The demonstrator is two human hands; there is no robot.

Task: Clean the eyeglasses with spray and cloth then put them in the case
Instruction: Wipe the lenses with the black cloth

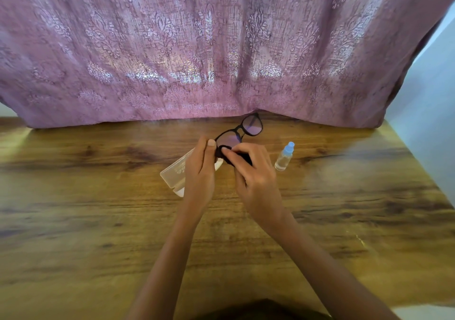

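Eyeglasses (pixel 239 129): black-framed pair held up above the counter, near its far edge, between the two hands; one lens sticks out up and to the right, and the other is partly covered by the cloth.
Left hand (pixel 200 169): fingers and thumb pinch the end of the frame nearest it.
Right hand (pixel 256 174): fingers curled round a dark cloth, pressing it against the nearer lens.
Cloth (pixel 242 157): black, bunched under the right fingers, touching the glasses.
Case (pixel 173 172): pale, see-through plastic, lying slantwise on the counter just behind and below the left hand, which hides part of it; whether it is open cannot be told.
Spray bottle (pixel 284 158): small, clear, with a light blue cap, standing on the counter just right of the right hand, not touched.
Counter (pixel 98 209): brown wood grain, filling the lower half of the view.
Curtain (pixel 197 48): pink patterned fabric hanging behind the counter.
Forearms: both bare, reaching in from the bottom edge.
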